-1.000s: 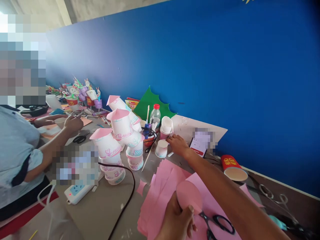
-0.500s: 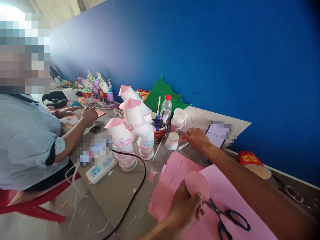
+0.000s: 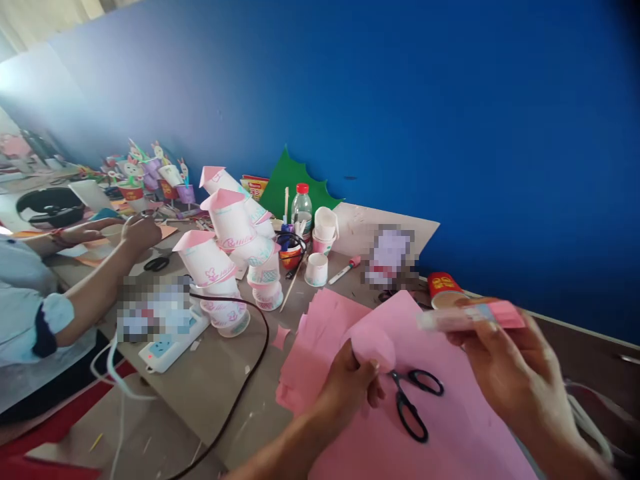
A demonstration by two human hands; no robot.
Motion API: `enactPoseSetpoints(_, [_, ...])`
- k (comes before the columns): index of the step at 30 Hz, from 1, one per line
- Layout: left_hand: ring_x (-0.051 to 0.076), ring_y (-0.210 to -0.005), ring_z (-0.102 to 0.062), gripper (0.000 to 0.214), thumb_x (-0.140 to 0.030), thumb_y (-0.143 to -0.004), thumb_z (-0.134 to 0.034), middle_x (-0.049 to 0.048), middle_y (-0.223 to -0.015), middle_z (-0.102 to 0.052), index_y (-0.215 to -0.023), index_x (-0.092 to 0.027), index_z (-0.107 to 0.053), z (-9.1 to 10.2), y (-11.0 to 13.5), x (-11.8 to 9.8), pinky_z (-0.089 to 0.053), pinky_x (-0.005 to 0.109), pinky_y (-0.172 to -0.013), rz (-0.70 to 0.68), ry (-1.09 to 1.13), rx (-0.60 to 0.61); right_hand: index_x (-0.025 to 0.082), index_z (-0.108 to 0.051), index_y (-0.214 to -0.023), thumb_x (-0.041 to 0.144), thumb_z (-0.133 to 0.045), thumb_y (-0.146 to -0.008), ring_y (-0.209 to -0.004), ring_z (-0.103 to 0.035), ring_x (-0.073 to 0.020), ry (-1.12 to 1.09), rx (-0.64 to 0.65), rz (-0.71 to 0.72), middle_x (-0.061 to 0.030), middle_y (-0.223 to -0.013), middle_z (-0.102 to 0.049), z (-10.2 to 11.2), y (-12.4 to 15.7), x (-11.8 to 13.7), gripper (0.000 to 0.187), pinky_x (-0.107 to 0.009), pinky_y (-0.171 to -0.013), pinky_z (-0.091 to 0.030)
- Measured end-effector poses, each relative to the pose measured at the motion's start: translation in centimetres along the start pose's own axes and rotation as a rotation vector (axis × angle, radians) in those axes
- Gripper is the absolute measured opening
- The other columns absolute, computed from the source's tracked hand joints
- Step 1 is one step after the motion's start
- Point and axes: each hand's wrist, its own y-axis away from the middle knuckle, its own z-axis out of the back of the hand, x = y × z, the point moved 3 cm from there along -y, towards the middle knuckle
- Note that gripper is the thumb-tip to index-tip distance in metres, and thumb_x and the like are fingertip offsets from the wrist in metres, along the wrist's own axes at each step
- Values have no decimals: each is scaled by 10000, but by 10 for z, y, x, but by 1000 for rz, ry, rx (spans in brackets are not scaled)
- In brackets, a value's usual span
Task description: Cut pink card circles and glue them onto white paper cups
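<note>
My left hand (image 3: 353,383) is closed on the edge of a round pink paper disc (image 3: 374,345), thumb on top. Raised at the right, my right hand (image 3: 520,373) grips a clear tube with a pink end (image 3: 465,319), blurred by motion. Black-handled scissors (image 3: 413,400) lie on a large pink paper sheet (image 3: 465,420), their tips by the disc. Under and left of my left hand spreads a stack of pink paper (image 3: 320,327). A marker with a red cap (image 3: 344,270) rests beyond the paper, beside an upturned white paper cup (image 3: 317,270).
Stacked decorated cups with pink cone tops (image 3: 207,260) stand left of centre. A dark cable (image 3: 255,380) crosses the table from the power strip (image 3: 173,343). A bottle (image 3: 301,207) stands behind. At the left, a co-worker's hands (image 3: 140,233) work over the table.
My right hand has come back from the far side of the table toward me, now holding the clear tube. My left hand still holds the disc. The view has shifted rightward.
</note>
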Motion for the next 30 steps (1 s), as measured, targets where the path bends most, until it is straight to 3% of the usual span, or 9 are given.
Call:
enactPoseSetpoints(7, [105, -402, -501, 309, -282, -699, -617, -30, -543, -574, -921, -152, -446, -11, 8, -2, -386, 216, -384, 77, -68, 276, 231, -684, -850, 395, -725, -719, -561, -507, -130, -159, -56, -220, -19, -712, -627, 32, 37, -20, 214, -244, -497, -451])
enactPoseSetpoints(10, [106, -405, -514, 284, -279, -693, -623, -17, -563, -586, -880, -154, -448, -13, 11, -4, -408, 225, -390, 98, -133, 339, 223, -694, -802, 376, -761, -664, -647, -568, -154, -359, -87, -353, -23, -775, -657, 41, 42, -34, 218, -262, -552, -490])
enactPoseSetpoints(12, [103, -408, -517, 250, -270, -702, -605, -22, -562, -580, -854, -163, -439, -13, 12, -8, -401, 218, -393, 101, -178, 327, 222, -692, -779, 360, -750, -660, -690, -594, -174, -538, -39, -508, -20, -769, -658, 41, 43, -45, 191, -305, -628, -520])
enactPoseSetpoints(15, [82, -420, -497, 184, -234, -726, -553, -45, -575, -553, -844, -173, -426, -8, 12, -18, -378, 205, -416, 40, -227, 200, 213, -682, -763, 350, -698, -701, -658, -594, -173, -697, 75, -675, -10, -699, -630, 34, 46, -57, 151, -371, -726, -529])
enactPoseSetpoints(19, [51, -449, -449, 110, -188, -753, -503, -54, -606, -535, -841, -168, -440, 1, 11, -30, -370, 200, -470, -59, -232, 34, 209, -667, -753, 377, -651, -740, -630, -578, -173, -704, 225, -755, -6, -671, -594, 18, 56, -63, 169, -417, -792, -509])
enactPoseSetpoints(23, [57, -465, -456, 108, -185, -761, -491, -53, -603, -529, -856, -168, -443, 4, 10, -31, -350, 190, -452, -55, -244, 2, 197, -672, -768, 380, -640, -761, -677, -582, -172, -720, 338, -805, -1, -678, -567, 5, 68, -63, 186, -408, -821, -485])
enactPoseSetpoints(26, [62, -445, -461, 150, -194, -766, -495, -59, -591, -525, -899, -170, -430, 3, 9, -27, -354, 190, -435, -40, -243, 26, 188, -679, -764, 348, -667, -748, -645, -568, -158, -749, 337, -800, -1, -679, -581, 5, 69, -61, 162, -414, -849, -470])
enactPoseSetpoints(30, [70, -435, -489, 210, -209, -773, -506, -62, -572, -529, -958, -169, -416, 3, 8, -22, -360, 180, -420, -34, -256, 65, 189, -690, -777, 298, -740, -676, -684, -580, -168, -693, 193, -748, -11, -717, -632, 18, 62, -61, 157, -392, -863, -464])
